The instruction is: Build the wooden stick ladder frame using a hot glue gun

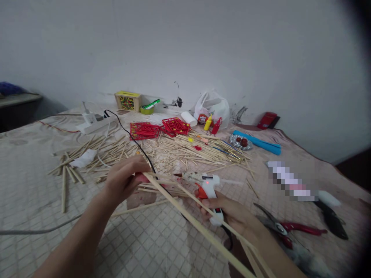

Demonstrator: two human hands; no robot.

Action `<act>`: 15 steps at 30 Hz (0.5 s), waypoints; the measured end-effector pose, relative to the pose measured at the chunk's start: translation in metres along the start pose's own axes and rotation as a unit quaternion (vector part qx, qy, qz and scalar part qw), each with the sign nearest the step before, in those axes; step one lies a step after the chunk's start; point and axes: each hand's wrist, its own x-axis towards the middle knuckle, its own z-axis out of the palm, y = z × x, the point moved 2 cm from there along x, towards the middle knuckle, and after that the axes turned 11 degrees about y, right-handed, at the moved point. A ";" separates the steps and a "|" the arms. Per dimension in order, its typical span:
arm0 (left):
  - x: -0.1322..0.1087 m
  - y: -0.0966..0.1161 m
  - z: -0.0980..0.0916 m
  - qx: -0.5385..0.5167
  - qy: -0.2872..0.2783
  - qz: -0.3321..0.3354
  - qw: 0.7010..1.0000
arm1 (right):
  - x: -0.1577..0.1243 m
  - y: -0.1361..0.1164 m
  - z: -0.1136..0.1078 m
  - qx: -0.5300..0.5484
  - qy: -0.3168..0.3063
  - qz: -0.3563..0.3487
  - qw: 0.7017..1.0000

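My left hand [125,178] is closed on the far ends of two long thin wooden sticks [199,226] that slant down toward the lower right of the view. My right hand [235,214] grips the handle of a white and red hot glue gun [208,186]. Its nozzle points left, close to the sticks near my left fingers, and a small red light shows on its body. A black cord [136,143] runs from the gun back across the cloth.
A big scatter of bamboo sticks [185,150] covers the patterned cloth [150,239]. Behind it lie red lattice panels [158,128], a power strip [94,122], a small wooden box [127,101], a plastic bag [213,105] and paint bottles [208,122]. Red-handled pliers [285,227] lie at right.
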 end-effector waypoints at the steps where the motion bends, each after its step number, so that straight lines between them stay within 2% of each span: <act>1: 0.001 -0.001 -0.001 0.006 -0.010 -0.025 1.000 | 0.001 -0.001 -0.001 -0.002 0.005 -0.005 1.000; 4: 0.004 -0.005 -0.004 0.029 -0.042 -0.074 0.996 | 0.004 -0.004 -0.006 -0.019 0.034 -0.034 0.999; 8: 0.009 -0.006 -0.008 0.026 -0.083 -0.094 0.992 | 0.005 -0.009 -0.010 -0.045 0.088 -0.080 0.992; 15: 0.010 -0.010 -0.002 0.060 -0.122 -0.169 0.976 | 0.003 -0.019 -0.008 -0.061 0.152 -0.172 0.971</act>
